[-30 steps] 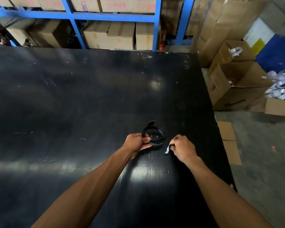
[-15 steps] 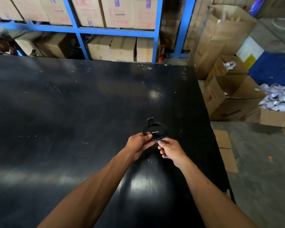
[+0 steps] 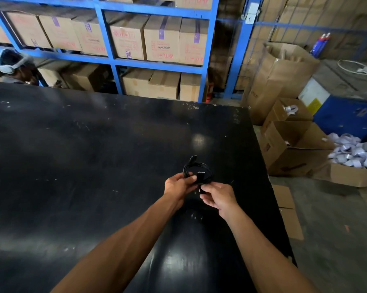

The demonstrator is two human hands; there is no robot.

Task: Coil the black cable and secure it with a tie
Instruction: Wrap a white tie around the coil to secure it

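The black cable (image 3: pixel 206 169) is wound into a small round coil, held just above the black table (image 3: pixel 93 166). One plug end sticks up at the coil's far side. My left hand (image 3: pixel 178 185) grips the coil's left side, thumb across it. My right hand (image 3: pixel 218 198) pinches the near side of the coil, where a short dark piece, perhaps the tie, hangs between its fingers. The tie is too small and dark to make out clearly.
Open cardboard boxes (image 3: pixel 292 144) stand on the floor right of the table, one heaped with white strips (image 3: pixel 353 151). Blue shelving (image 3: pixel 114 60) with cartons runs behind. Another person's head (image 3: pixel 11 62) shows at the far left edge. Flat cardboard (image 3: pixel 286 208) lies beside the table.
My right hand left the table surface with a small white strip and came in to the coil's near side. The coil lifted slightly off the table. The camera tilted up.
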